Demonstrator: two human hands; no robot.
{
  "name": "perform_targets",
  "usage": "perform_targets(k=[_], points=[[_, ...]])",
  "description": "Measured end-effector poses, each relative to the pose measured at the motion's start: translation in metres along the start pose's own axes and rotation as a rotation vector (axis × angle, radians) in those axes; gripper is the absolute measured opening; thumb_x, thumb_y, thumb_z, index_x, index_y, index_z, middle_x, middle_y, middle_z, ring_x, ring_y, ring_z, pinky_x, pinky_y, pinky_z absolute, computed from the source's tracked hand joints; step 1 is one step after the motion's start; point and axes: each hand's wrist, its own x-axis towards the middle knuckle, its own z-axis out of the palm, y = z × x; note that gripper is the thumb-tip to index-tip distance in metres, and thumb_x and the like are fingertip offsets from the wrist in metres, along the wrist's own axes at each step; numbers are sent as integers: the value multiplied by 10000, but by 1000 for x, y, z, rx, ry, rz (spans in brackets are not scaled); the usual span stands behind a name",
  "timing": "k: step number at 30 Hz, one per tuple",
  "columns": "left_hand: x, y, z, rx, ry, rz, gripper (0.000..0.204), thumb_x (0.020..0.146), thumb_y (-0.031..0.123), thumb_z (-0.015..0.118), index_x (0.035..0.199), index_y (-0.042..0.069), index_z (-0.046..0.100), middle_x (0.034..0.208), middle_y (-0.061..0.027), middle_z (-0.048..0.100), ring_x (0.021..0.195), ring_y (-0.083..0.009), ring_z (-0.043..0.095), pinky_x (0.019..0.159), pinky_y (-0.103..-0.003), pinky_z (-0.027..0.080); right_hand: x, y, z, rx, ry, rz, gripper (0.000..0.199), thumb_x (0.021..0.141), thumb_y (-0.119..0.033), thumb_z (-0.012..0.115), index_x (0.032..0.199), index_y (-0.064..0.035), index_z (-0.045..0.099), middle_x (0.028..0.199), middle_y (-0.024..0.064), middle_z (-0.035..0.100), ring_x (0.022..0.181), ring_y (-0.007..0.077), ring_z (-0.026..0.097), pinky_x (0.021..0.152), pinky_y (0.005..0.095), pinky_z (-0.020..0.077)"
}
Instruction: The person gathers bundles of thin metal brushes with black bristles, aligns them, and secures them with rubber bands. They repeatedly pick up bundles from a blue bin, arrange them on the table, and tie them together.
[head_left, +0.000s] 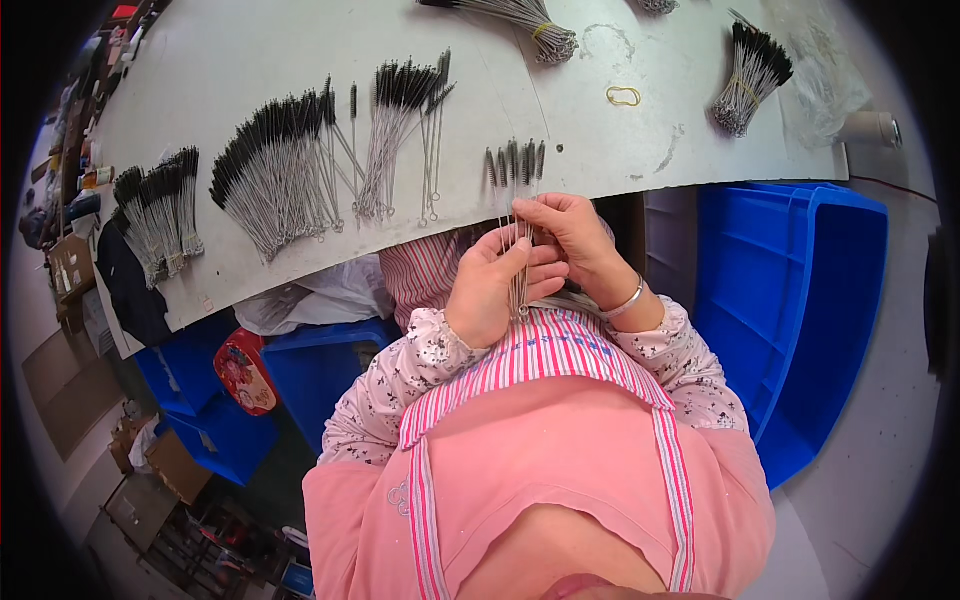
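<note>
Several thin straw brushes (515, 165) with black bristle tips and looped wire ends stand fanned out in front of me, at the table's near edge. My left hand (497, 275) is closed around their wire stems, thumb on top. On the same stems, higher up, the fingertips of my right hand (575, 235) pinch together. The bristle ends point away from me and the wire loops hang below my left fingers. To the left, a wide spread of loose brushes (275, 170) lies on the table, with a smaller group (400, 130) beside it.
More brushes (160, 210) lie at the table's (620, 150) far left. Bundled brushes (750, 80) rest at the right, another bundle (530, 30) at the back. A yellow rubber band (622, 96) lies between them. Blue crates (790, 300) stand right and left below the table.
</note>
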Motion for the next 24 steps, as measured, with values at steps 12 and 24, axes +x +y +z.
perform_targets(k=[12, 24], points=[[3, -4, -6, -13, 1, 8, 239, 977, 210, 417, 1138, 37, 449, 1039, -172, 610, 890, -260, 647, 764, -356, 563, 4, 8, -2, -19, 52, -14, 160, 807, -125, 644, 747, 20, 617, 683, 55, 611, 525, 93, 550, 446, 214, 447], [8, -7, -1, 8, 68, 126, 243, 958, 132, 443, 1155, -9, 422, 977, -160, 613, 797, -224, 661, 686, -312, 576, 6, 7, -1, -23, 32, -59, 215, 826, -177, 674, 747, 15, 619, 649, 26, 583, 493, 78, 540, 395, 201, 419]])
